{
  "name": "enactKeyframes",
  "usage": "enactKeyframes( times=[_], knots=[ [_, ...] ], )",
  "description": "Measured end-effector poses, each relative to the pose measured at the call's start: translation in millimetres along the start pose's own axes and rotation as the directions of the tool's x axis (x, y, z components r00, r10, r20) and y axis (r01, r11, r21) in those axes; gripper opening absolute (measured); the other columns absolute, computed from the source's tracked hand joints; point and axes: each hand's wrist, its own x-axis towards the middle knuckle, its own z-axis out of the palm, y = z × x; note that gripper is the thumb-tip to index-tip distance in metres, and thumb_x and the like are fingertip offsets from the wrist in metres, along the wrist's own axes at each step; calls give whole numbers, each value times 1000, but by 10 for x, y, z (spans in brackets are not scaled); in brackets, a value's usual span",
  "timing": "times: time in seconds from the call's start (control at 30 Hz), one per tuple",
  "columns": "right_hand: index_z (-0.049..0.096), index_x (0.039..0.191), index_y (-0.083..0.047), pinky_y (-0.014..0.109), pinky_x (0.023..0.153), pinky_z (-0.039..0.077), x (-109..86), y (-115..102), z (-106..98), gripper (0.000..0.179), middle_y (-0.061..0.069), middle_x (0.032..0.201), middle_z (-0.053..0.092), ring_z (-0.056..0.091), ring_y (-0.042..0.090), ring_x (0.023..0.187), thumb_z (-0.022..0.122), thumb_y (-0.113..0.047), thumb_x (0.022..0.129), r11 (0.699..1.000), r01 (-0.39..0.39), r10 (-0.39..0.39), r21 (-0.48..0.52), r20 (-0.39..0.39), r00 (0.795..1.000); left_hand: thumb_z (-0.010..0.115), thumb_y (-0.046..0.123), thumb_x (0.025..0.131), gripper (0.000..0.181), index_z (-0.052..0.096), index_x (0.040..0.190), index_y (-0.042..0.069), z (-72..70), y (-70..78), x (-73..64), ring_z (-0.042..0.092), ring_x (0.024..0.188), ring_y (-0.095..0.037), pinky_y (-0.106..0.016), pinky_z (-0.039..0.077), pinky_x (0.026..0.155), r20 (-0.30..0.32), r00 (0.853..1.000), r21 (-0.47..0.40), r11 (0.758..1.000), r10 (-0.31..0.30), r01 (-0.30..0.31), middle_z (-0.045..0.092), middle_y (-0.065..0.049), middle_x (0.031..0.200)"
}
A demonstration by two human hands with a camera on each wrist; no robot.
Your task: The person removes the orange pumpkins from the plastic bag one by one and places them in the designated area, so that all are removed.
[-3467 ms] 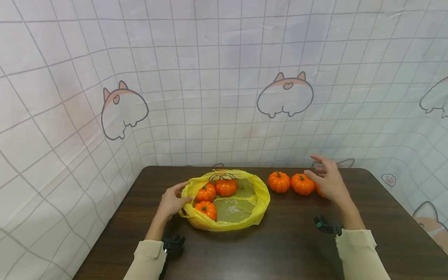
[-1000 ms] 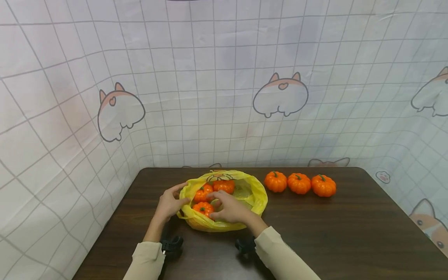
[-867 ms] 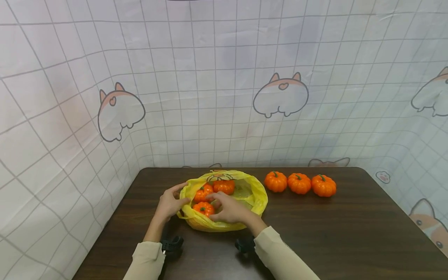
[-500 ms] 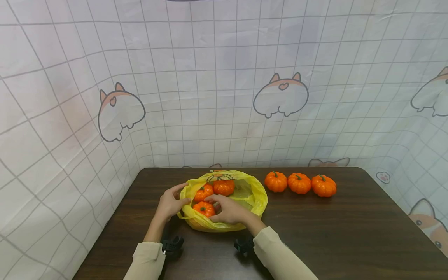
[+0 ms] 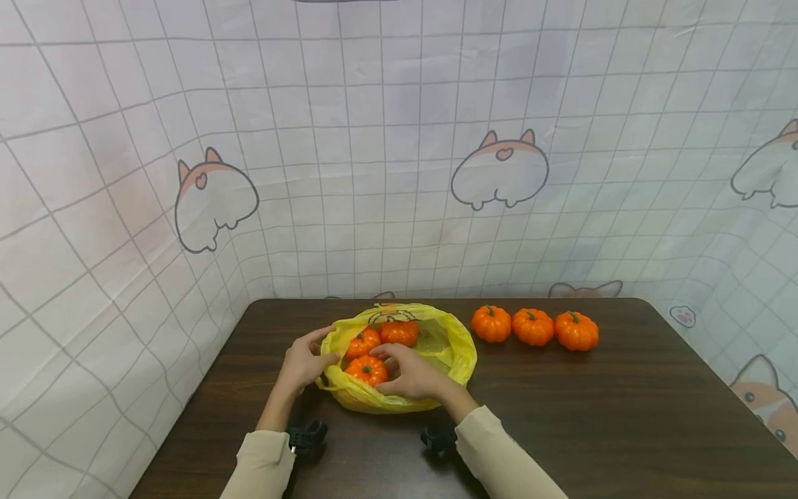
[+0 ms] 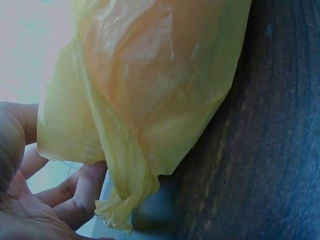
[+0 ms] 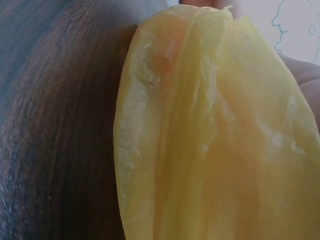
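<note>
A yellow plastic bag (image 5: 463,350) stands open-mouthed on the dark table, with three small orange pumpkins inside it. My left hand (image 5: 303,360) holds the bag's left rim between thumb and fingers, and the left wrist view shows the thin yellow plastic (image 6: 70,120) in its grasp. Reaching into the bag from the right, my right hand (image 5: 414,374) curls its thumb and fingers round the right side of the front pumpkin (image 5: 366,371). Behind it lie a second pumpkin (image 5: 364,342) and a third pumpkin (image 5: 400,333). In the right wrist view the bag's wall (image 7: 215,140) hides most of the hand.
Right of the bag, a row of three more pumpkins (image 5: 533,327) sits near the back of the brown table (image 5: 592,409). A white gridded cloth (image 5: 399,208) with cartoon animals hangs behind and beside the table.
From the right-hand row, my right hand has moved left into the bag. Within the last half second the front pumpkin shifts slightly right and up with it. The left hand keeps its place.
</note>
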Motion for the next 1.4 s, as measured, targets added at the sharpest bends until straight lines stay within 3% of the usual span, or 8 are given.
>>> enactKeyframes(
  times=[0.23, 0.6, 1.1, 1.4],
  knots=[
    [55, 143, -21, 38, 92, 56, -58, -28, -51, 63, 5, 143, 55, 62, 25, 119, 81, -32, 87, 999, -3, 6, 43, -57, 998, 75, 17, 90, 59, 59, 146, 21, 11, -14, 5, 68, 89, -28, -34, 58, 67, -2, 1000, -12, 1000, 3, -3, 68, -25, 120],
    [55, 143, -15, 36, 88, 59, -155, -81, -180, 66, 9, 134, 56, 60, 24, 111, 83, -26, 85, 996, 64, -52, 62, -176, 983, 75, 17, 90, 59, 58, 146, 21, 9, -28, 21, 64, 80, -23, -32, 56, 64, 6, 1000, -14, 1000, 4, -3, 69, -23, 116],
    [56, 142, -13, 38, 86, 61, -385, -73, -331, 65, 13, 129, 54, 61, 29, 110, 85, -19, 84, 992, 113, -96, 61, -234, 968, 75, 17, 90, 59, 58, 147, 23, 10, -36, 17, 65, 80, -23, -32, 56, 64, 5, 1000, -17, 1000, 1, -1, 69, -24, 118],
    [55, 143, -13, 44, 91, 59, -559, -92, -471, 66, 13, 138, 54, 62, 30, 112, 84, -17, 84, 995, 88, -71, 55, -267, 961, 75, 17, 90, 59, 58, 147, 22, 8, -33, 10, 65, 82, -24, -33, 57, 65, 7, 1000, -21, 1000, -6, 7, 67, -24, 117]
  ],
)
